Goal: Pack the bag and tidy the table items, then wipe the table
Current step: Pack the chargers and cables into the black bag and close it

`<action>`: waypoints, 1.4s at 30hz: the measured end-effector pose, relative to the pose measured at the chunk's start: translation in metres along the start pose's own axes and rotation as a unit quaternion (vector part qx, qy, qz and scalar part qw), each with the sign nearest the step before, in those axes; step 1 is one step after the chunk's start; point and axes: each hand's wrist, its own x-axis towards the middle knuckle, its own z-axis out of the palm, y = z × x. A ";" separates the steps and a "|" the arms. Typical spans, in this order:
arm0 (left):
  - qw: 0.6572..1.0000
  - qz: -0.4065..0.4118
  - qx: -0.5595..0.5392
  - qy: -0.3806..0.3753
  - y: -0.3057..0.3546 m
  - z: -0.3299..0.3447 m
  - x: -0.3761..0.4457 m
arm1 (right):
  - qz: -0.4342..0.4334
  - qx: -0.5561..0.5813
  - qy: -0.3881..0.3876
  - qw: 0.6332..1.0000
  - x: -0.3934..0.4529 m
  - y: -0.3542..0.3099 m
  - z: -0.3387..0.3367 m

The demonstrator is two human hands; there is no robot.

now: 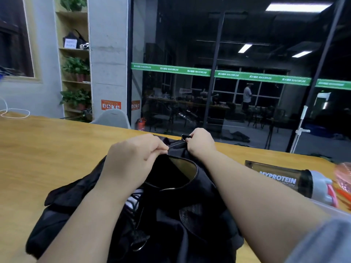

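A black bag (176,211) lies on the wooden table (47,149) right in front of me, its top opening gaping and dark inside. My left hand (133,158) pinches the bag's zipper edge near the far end of the opening. My right hand (199,142) grips the far end of the bag, its fingers curled round a black strap or pull there. A white-striped item shows just inside the bag, below my left wrist. A dark shaker bottle (284,179) with white MYPROTEIN lettering and a grey lid lies on its side to the right of the bag.
An orange-pink thing (343,179) sits at the table's right edge beyond the bottle. A white cable (13,113) lies at the far left of the table. Behind the table stand a grey chair (112,118), a plant shelf and a glass wall.
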 end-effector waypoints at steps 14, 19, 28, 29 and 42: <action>0.998 -0.055 -0.027 0.013 0.003 0.008 -0.011 | -0.412 -0.176 -0.006 0.894 -0.038 0.000 0.000; 0.997 -0.078 -0.009 -0.019 0.011 0.003 -0.012 | -0.431 -0.143 -0.024 0.891 -0.048 -0.012 -0.004; 0.973 -0.184 -0.011 -0.136 0.019 -0.046 -0.023 | -0.299 -0.164 0.039 0.939 -0.060 -0.017 -0.003; 0.973 -0.188 -0.035 -0.130 0.022 -0.054 -0.024 | -0.273 -0.154 0.050 0.948 -0.058 -0.014 -0.003; 0.979 -0.172 -0.100 -0.042 0.055 -0.067 -0.035 | -0.269 0.017 -0.073 0.960 -0.087 0.005 -0.025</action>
